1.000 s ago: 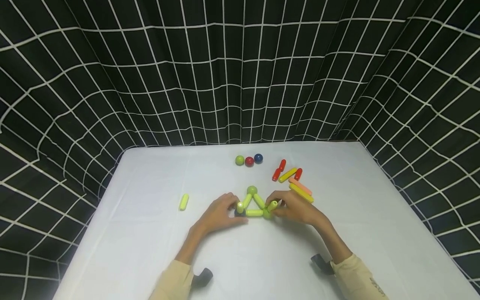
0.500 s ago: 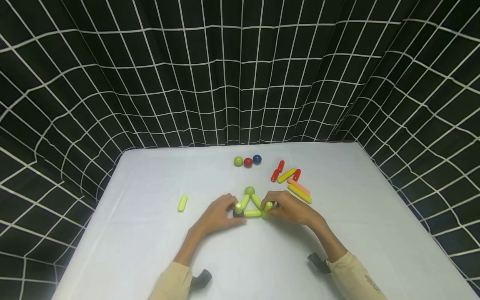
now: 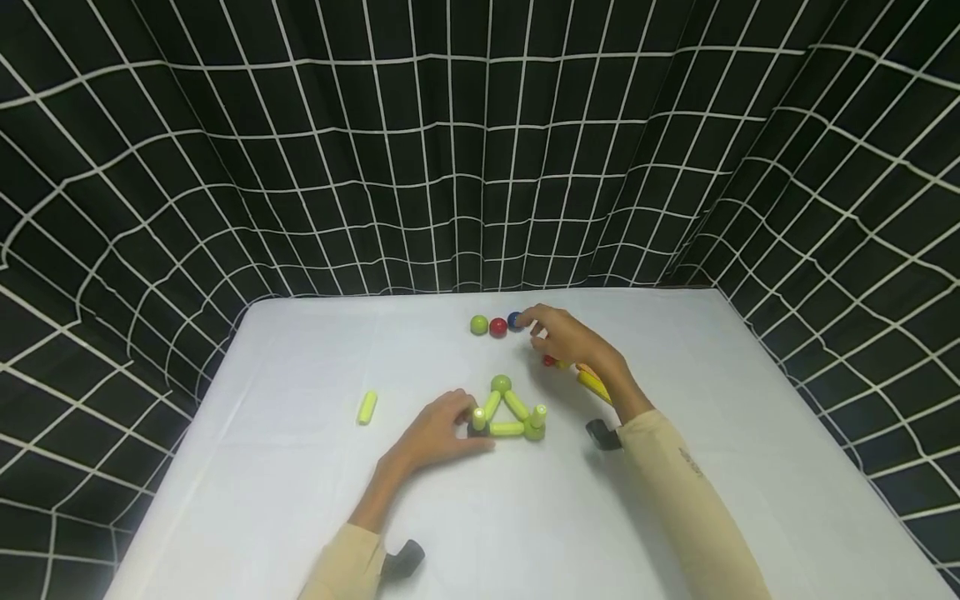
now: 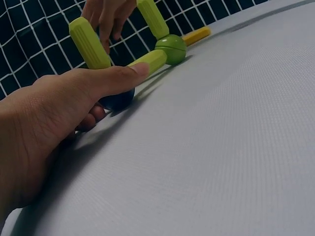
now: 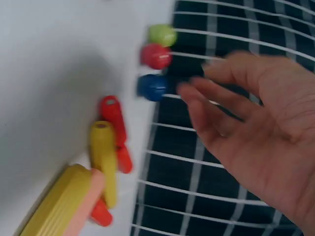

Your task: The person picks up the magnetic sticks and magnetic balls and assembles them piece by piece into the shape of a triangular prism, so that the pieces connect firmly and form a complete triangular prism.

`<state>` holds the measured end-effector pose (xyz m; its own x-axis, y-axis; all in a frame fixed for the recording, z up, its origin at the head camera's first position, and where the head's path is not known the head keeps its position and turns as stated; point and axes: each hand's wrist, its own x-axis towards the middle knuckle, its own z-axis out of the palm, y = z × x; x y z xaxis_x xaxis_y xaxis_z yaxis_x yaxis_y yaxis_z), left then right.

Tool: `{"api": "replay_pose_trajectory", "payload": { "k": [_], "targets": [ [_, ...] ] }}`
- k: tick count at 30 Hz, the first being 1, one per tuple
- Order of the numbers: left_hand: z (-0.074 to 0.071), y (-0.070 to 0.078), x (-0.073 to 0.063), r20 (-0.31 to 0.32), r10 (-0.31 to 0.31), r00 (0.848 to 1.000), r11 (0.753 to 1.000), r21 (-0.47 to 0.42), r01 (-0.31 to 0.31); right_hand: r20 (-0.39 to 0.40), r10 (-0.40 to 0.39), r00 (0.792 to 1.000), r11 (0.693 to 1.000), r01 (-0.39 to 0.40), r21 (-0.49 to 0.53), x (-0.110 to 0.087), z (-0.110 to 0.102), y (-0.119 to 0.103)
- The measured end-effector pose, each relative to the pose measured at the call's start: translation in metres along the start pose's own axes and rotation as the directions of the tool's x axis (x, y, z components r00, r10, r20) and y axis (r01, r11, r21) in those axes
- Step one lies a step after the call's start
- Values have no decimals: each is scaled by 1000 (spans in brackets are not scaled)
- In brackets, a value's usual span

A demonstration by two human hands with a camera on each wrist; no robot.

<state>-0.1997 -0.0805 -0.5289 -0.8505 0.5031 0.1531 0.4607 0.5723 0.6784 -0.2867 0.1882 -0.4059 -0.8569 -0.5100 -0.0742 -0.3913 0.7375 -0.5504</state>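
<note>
A triangle of lime-green rods point(image 3: 507, 429) joined by balls lies mid-table. Two of its corners are green balls point(image 3: 501, 383), and the left corner is a dark blue ball point(image 4: 119, 100). One short rod stands up from that blue ball, another point(image 3: 539, 416) from the right green ball. My left hand point(image 3: 437, 433) holds the blue corner, its thumb along the near side and fingers behind. Beyond the triangle, my right hand point(image 3: 567, 337) hovers beside a loose blue ball point(image 5: 153, 87), fingers loosely bent. Nothing shows in its grasp.
A red ball point(image 3: 498, 327) and a green ball point(image 3: 478, 324) sit left of the loose blue one. Red rods point(image 5: 113, 118), yellow rods point(image 5: 103, 157) and a peach rod point(image 5: 87, 201) lie under the right forearm. One lime rod point(image 3: 367, 407) lies far left. Gridded black curtain point(image 3: 450, 167) surrounds the table.
My right hand has let go of the upright rod at the right corner and moved away toward the loose balls. That rod stays standing. The left hand keeps its hold.
</note>
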Motion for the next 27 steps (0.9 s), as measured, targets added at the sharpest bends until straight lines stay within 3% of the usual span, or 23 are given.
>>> {"api": "replay_pose_trajectory", "payload": {
  "k": [2,6,9,12,20,23,27],
  "targets": [
    [0,0,0,-7,18,1000,1000,0,-18,-19,45,999,997,-46,-57,18,5,8],
    [1,-1,-1,-7,32,999,1000,2,-32,7,35,999,971,-32,-237,40,21,25],
    [0,-1,-1,6,17,1000,1000,-2,-17,10,58,998,953,-52,-300,45,29,30],
    [-2,-2,0,15,2,1000,1000,-14,-2,-15,108,994,952,-108,-287,43,31,28],
    [0,-3,1,1,17,1000,1000,-11,-17,-48,141,989,974,-147,-175,17,24,15],
    [1,-3,1,-8,29,1000,1000,-3,-29,-96,74,993,992,-83,-93,-2,21,-3],
    [1,-2,1,-12,23,1000,1000,0,-23,-123,-76,989,997,73,-27,-33,21,-39]
  ]
}}
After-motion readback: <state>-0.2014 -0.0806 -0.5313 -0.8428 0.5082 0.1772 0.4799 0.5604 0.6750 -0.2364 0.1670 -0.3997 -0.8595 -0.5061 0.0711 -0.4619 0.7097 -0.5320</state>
